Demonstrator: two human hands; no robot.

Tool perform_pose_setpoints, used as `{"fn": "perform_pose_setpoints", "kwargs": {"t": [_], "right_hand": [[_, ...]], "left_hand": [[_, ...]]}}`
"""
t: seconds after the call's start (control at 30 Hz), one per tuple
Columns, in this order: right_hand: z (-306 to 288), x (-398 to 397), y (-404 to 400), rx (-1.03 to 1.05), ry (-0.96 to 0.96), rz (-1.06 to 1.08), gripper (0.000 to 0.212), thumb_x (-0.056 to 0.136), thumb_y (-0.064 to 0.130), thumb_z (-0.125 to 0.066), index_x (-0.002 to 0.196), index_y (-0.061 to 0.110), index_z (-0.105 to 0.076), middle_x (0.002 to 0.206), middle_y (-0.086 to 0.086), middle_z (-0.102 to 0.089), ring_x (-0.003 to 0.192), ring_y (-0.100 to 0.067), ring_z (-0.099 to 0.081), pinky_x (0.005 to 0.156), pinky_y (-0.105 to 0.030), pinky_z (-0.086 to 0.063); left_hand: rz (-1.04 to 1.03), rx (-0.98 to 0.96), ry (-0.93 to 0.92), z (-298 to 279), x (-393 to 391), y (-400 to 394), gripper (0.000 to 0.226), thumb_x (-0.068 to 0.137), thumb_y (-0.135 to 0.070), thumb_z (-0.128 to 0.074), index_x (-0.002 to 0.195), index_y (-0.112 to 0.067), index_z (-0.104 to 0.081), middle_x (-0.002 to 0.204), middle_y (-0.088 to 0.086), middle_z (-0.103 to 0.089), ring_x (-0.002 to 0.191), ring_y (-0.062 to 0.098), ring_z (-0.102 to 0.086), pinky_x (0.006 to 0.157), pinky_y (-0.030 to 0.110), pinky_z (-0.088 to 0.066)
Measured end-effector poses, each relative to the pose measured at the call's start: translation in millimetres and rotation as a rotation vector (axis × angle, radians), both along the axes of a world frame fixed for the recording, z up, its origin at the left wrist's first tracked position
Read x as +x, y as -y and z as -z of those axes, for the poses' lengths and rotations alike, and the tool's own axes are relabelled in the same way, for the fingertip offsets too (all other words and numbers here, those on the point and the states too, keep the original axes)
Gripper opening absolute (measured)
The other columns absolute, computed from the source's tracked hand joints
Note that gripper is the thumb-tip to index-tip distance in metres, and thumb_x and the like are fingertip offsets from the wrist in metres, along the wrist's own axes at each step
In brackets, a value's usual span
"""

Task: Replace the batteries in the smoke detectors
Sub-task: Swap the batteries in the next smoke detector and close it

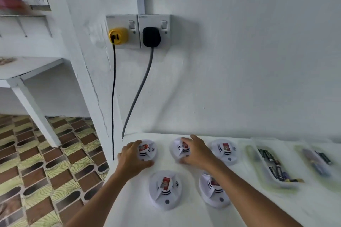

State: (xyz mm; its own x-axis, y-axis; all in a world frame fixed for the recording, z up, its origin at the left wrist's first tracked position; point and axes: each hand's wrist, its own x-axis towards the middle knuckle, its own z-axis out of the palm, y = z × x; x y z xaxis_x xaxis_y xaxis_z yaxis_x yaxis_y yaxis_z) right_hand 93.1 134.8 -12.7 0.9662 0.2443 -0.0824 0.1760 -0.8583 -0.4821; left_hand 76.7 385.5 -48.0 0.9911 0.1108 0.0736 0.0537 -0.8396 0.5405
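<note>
Five white round smoke detectors sit on a white table point(184, 215) pushed against the wall. Each has a red label on its raised middle, but the writing on them is too blurred to read.

The left hand point(132, 158) rests with fingers spread over the back-left detector point(147, 150), thumb at its near edge and fingertips curled over its far-left rim. The right hand point(196, 151) lies spread on the back-middle detector point(180, 148), covering its right half; whether either hand is truly gripping cannot be told. Just right of the right hand stands the back-right detector point(224, 151). Nearer than the left hand sits the front-left detector point(165, 189), fully in sight. The front-right detector point(212, 191) is partly hidden under the right forearm.

Well to the right of the right hand lie two clear trays. The nearer tray point(271, 177) holds dark batteries point(273, 167) whose print is smeared and unreadable; the farther tray point(316, 161) holds more, hard to make out.

The table's left edge runs just beside the left hand, with patterned floor point(36, 162) below. Bare tabletop lies open between the front detectors and the trays. Above the hands, a yellow plug point(118, 35) and a black plug point(151, 36) sit in wall sockets, their cords dropping behind the table's corner.
</note>
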Motion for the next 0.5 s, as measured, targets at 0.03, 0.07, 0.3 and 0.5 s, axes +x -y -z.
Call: {"fn": "perform_pose_setpoints", "kwargs": {"t": [0.03,0.07,0.3,0.5], "right_hand": [[2,1,-1,0.006,0.008,0.000,0.065,0.074,0.039,-0.074,0.132,0.026,-0.048,0.129,-0.004,-0.043,0.125,-0.027,-0.042,0.084,-0.030,-0.042],[4,2,-3,0.013,0.019,0.004,0.062,0.074,0.038,-0.074,0.129,0.026,-0.049,0.123,-0.003,-0.045,0.119,-0.026,-0.046,0.079,-0.028,-0.040],[8,2,-5,0.033,0.042,0.035,0.059,0.076,0.036,-0.072,0.129,0.026,-0.049,0.118,-0.002,-0.048,0.110,-0.025,-0.048,0.076,-0.029,-0.039],[9,-1,-5,0.029,0.043,0.034,0.063,0.078,0.037,-0.071,0.135,0.029,-0.045,0.123,-0.003,-0.046,0.115,-0.026,-0.046,0.081,-0.032,-0.043]], "left_hand": [[0.003,0.002,-0.004,0,3,-2,0.093,0.064,-0.055,-0.081,0.140,-0.020,-0.041,0.139,0.001,-0.050,0.125,0.024,-0.043,0.101,0.042,-0.034],[0.008,0.007,-0.012,0,6,-4,0.094,0.065,-0.055,-0.080,0.141,-0.020,-0.039,0.141,0.002,-0.048,0.127,0.024,-0.042,0.103,0.042,-0.033],[0.055,0.051,-0.043,-4,14,-8,0.096,0.069,-0.050,-0.080,0.146,-0.018,-0.032,0.146,0.002,-0.042,0.131,0.024,-0.039,0.104,0.042,-0.031],[0.089,0.061,-0.093,-6,20,-7,0.098,0.070,-0.050,-0.079,0.148,-0.020,-0.028,0.150,0.001,-0.037,0.135,0.025,-0.035,0.106,0.042,-0.028]]}}
